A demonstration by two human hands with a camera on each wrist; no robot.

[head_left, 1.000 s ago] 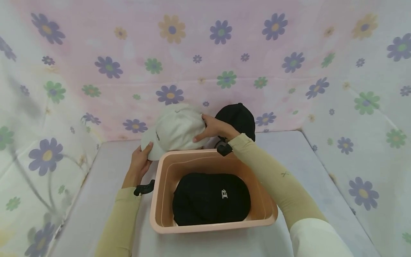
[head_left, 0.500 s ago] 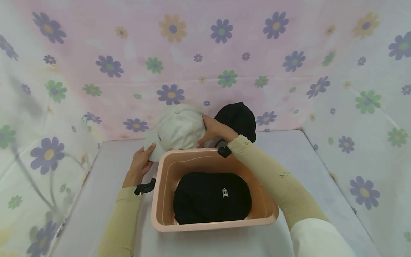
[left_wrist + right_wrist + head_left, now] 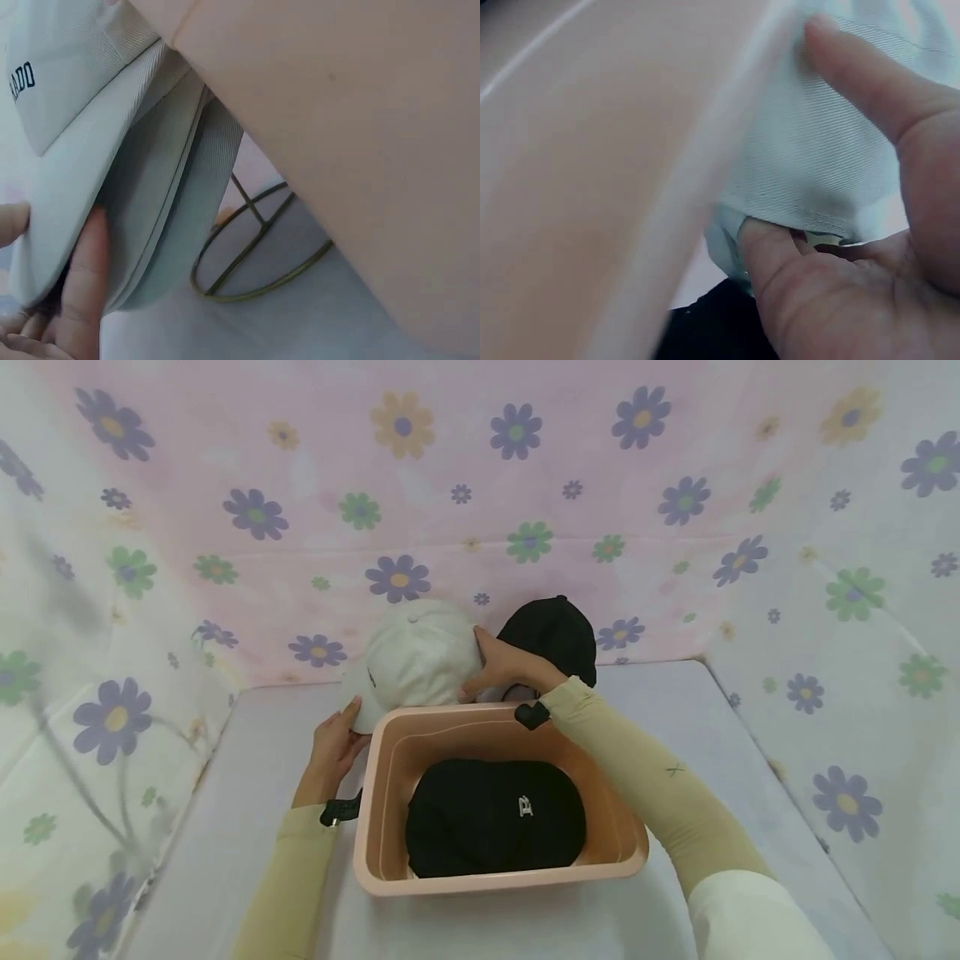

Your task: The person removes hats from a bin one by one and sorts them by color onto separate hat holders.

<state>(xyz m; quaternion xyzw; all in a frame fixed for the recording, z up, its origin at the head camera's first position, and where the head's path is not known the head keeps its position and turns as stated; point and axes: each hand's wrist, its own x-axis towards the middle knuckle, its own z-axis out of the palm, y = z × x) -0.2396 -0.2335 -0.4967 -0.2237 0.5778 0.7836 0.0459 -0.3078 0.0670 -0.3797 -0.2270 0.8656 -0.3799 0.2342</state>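
The bin (image 3: 502, 882) is holding a logo cap (image 3: 480, 818); behind it, left hand (image 3: 333, 747) and right hand (image 3: 513, 664) are pinching white cap (image 3: 420, 652), black cap (image 3: 553, 631) remaining.

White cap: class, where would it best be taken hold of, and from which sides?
Likely the brim, pinched from the left: it juts out, with a gap beneath. Likely also the back rim, from the right, gripped under its lower edge. The tub crowds the near side, so coming from the ends suits the cap.
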